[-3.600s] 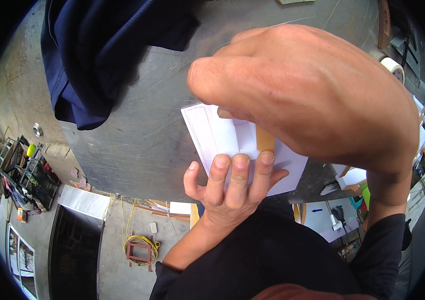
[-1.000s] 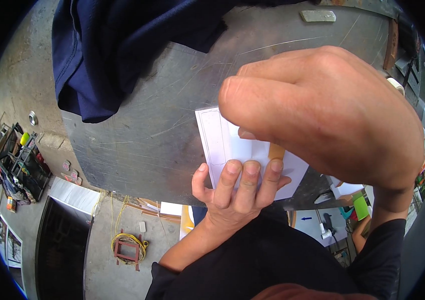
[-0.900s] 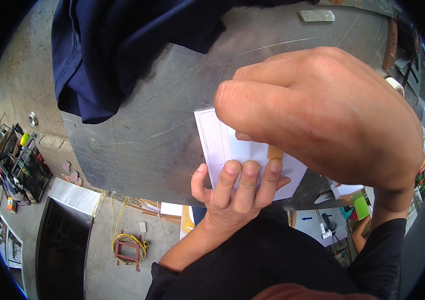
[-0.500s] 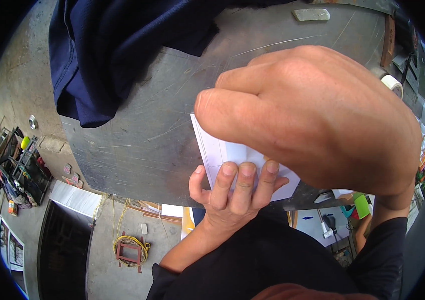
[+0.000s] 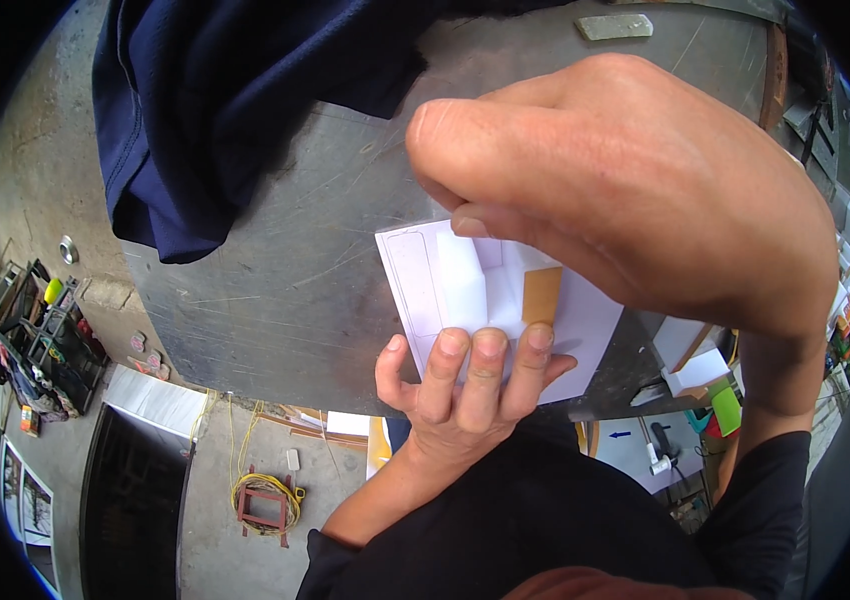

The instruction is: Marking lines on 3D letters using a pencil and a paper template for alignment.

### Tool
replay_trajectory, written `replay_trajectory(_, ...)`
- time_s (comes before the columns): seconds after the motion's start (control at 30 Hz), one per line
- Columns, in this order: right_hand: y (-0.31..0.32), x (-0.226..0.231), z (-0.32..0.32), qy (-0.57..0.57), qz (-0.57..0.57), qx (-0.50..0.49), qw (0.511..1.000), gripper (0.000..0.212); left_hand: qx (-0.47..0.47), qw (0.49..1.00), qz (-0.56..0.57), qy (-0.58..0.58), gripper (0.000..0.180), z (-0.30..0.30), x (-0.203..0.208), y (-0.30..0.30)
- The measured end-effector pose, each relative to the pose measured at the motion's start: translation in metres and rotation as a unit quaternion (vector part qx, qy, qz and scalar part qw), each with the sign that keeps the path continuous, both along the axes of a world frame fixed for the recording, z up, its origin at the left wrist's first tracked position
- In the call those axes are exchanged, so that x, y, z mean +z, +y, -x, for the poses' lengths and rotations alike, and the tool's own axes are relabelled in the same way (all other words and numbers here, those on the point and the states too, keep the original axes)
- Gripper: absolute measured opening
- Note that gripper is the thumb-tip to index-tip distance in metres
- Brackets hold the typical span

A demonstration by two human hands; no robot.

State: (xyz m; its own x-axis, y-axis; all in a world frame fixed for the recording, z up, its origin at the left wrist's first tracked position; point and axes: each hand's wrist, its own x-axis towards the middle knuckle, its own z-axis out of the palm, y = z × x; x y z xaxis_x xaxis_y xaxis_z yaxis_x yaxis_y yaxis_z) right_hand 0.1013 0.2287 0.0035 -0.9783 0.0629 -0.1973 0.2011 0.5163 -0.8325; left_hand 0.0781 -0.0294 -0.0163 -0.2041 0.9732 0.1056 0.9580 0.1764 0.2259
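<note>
A flat white sheet (image 5: 407, 275) with thin drawn outlines lies near the front edge of the dark metal table (image 5: 285, 300). On it stands a white folded piece (image 5: 461, 287) with raised walls and a brown-yellow panel (image 5: 542, 293) on its right side. My left hand (image 5: 470, 385) comes from below, its bent fingertips pressing on the near end of the folded piece. Over the far end looms my right hand (image 5: 625, 180), close to the camera. Its fingers are curled and the thumb tip shows at the piece's far edge; anything inside the fingers is hidden.
A dark blue cloth (image 5: 245, 100) is heaped at the far left of the table. A pale flat block (image 5: 613, 27) lies at the far edge. Below the table are a coil of yellow cord (image 5: 265, 503) on a frame, and a white board (image 5: 635, 455) with tools.
My right hand has lifted and shifted away from me, uncovering more of the white folded piece and its brown-yellow panel. My left hand stays nearly where it was.
</note>
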Motion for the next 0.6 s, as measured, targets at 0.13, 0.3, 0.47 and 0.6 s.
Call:
replay_trajectory(0.13, 0.0, 0.001, -0.002, -0.024, -0.01, -0.008, 1.0, 0.021, -0.004, 1.0, 0.0, -0.002, 0.077, 0.001, -0.001, 0.0)
replay_trajectory(0.3, -0.003, 0.011, -0.001, 0.019, -0.02, -0.03, 0.999, 0.02, 0.011, 1.0, -0.016, -0.015, 0.058, -0.003, -0.004, -0.002)
replay_trajectory(0.47, -0.002, 0.017, 0.007, -0.039, 0.009, -0.035, 0.999, 0.019, 0.008, 1.0, -0.01, -0.009, 0.061, 0.001, -0.003, -0.004)
replay_trajectory(0.6, 0.002, -0.003, -0.011, 0.023, 0.039, -0.042, 0.998, 0.019, -0.013, 1.0, -0.001, -0.005, 0.082, 0.003, 0.0, 0.0)
